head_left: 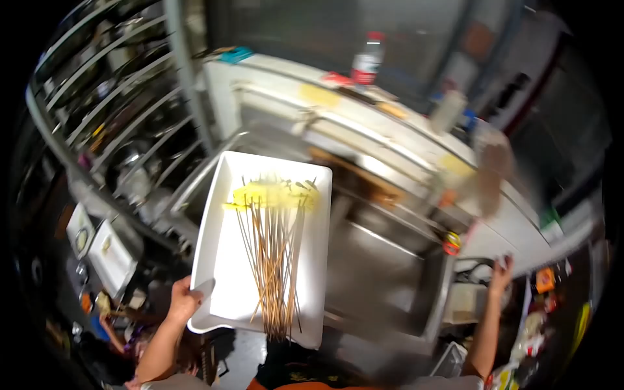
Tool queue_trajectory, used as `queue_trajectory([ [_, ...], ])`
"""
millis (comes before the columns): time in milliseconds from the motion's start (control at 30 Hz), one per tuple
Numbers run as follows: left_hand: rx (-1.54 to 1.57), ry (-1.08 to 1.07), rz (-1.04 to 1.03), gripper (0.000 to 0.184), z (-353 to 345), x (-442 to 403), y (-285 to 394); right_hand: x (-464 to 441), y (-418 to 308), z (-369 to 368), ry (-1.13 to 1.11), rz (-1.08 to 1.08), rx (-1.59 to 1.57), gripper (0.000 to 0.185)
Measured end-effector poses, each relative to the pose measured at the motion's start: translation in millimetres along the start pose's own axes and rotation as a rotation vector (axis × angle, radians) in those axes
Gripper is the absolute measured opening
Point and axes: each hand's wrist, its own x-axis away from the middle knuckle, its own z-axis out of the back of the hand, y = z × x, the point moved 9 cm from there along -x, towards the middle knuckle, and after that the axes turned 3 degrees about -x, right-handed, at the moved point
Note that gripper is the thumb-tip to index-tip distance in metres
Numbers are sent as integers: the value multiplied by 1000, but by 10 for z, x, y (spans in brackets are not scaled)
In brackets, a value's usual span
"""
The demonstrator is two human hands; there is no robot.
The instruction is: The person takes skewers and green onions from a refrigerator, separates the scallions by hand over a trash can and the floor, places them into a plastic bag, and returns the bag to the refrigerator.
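My left hand (184,300) is closed on the left side of a white rectangular tray (224,260), near its lower corner, and holds it in front of me. Many thin wooden skewers (276,273) lie lengthwise in the tray. Their far ends carry thin yellow food (273,194), too bright and blurred to name; the bare ends point towards me. Out to the right, my right hand (501,273) is raised beside the sink counter with its fingers apart and nothing visible in them. A small red and yellow can (452,244) stands to its left.
A steel sink (377,279) lies beyond and right of the tray. Along the ledge behind it stand a red-capped bottle (367,62) and a pale bottle (448,112). At left rises a metal rack (185,78); white trays (112,257) and another person's arm (116,335) are below it.
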Motion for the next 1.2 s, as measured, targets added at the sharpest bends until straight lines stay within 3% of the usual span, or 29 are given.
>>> queue_trajectory([
  [33, 9, -74, -1, 35, -350, 120, 205, 186, -166, 36, -61, 20, -118, 50],
  [67, 8, -145, -76, 39, -704, 255, 429, 344, -397, 147, -63, 125, -46, 49],
  [100, 84, -240, -119, 41, -1041, 352, 598, 521, -532, 223, -134, 3, -196, 50],
  [200, 75, -381, -96, 41, -2051, 795, 1259, 885, -750, 947, -69, -55, -230, 50],
  [367, 72, -787, -78, 40, -3848, 1415, 2284, 1367, -56, 2534, 151, -193, -340, 46],
  [433, 75, -906, -57, 31, -4553, 1667, 2630, 1721, 375, 3156, 279, -286, -328, 43],
  [467, 22, -971, -122, 26, -4996, 1533, 2627, 1960, 523, 3388, 358, -391, -395, 43],
  [500, -55, -935, -204, 32, -5280, 1619, 2819, 2210, 607, 3560, 439, -492, -466, 44],
  [533, 63, -876, -194, 23, -5418, 1912, 3096, 2422, 570, 3713, 511, -486, -424, 36],
  [567, 8, -954, -345, 10, -5927, 1744, 3089, 2670, 510, 3856, 588, -485, -374, 29],
  [633, 44, -951, -547, 5, -6746, 1580, 3102, 3197, 477, 4063, 680, -593, -372, 27],
  [733, -474, -810, -972, 11, -7902, 1399, 3114, 3709, 45, 4050, 779, -726, -451, 6],
  [767, -445, -770, -968, 12, -8141, 1287, 3095, 4077, 257, 4166, 807, -677, -540, 9],
  [833, -253, -704, -848, 14, -8580, 994, 3010, 4466, -176, 4107, 954, -1014, -239, 12],
  [900, -23, -691, -661, 17, -9002, 659, 2915, 4844, -311, 4110, 1046, -793, -394, 13],
  [1000, 121, -642, -484, 21, -9439, 100, 2958, 5444, -526, 4000, 1210, -873, -356, 13],
  [1033, -118, -532, -661, 22, -9503, -56, 3130, 5596, -548, 3903, 1288, -853, -456, 14],
  [1100, -243, -446, -796, 22, -9823, -493, 3284, 5830, -576, 3717, 1400, -844, -553, 16],
  [1167, 131, -757, -461, 21, -10076, -663, 3252, 5884, -486, 3523, 1293, -898, -654, 20],
  [1200, 118, -783, -380, 19, -9921, -469, 3297, 5981, -414, 3437, 1386, -968, -649, 25],
])
